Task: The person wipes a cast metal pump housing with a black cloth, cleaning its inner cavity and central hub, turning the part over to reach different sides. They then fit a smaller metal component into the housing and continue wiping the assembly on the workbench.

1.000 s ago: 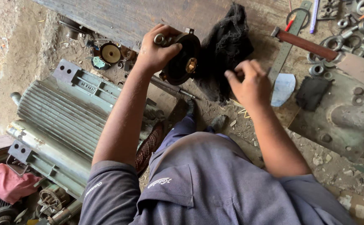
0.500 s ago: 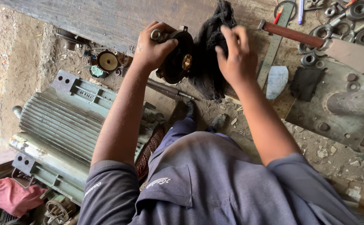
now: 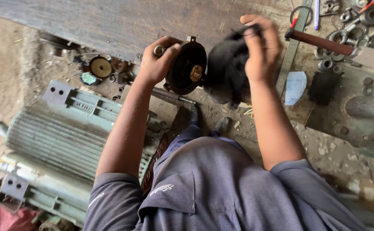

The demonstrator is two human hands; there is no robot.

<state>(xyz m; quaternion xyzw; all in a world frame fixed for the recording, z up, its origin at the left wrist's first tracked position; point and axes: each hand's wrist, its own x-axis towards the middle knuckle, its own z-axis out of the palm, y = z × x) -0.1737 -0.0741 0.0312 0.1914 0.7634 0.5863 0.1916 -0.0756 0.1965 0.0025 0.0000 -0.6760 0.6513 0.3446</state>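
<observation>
Round greasy metal part (image 3: pixel 187 68) gripped; fuzzy black rag (image 3: pixel 225 72) alongside.

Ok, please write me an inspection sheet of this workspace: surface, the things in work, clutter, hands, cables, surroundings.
Surface: dusty ground with small debris.
Job's things: round black metal part with a brass centre; black rag beside it.
Clutter: bearings and rings, steel ruler, hammer, another dark rag.
Hands: left hand grips the part; right hand pinches the rag's top.
Cables: nothing seen.
Surroundings: ribbed grey motor housing at left, wooden plank above.
</observation>
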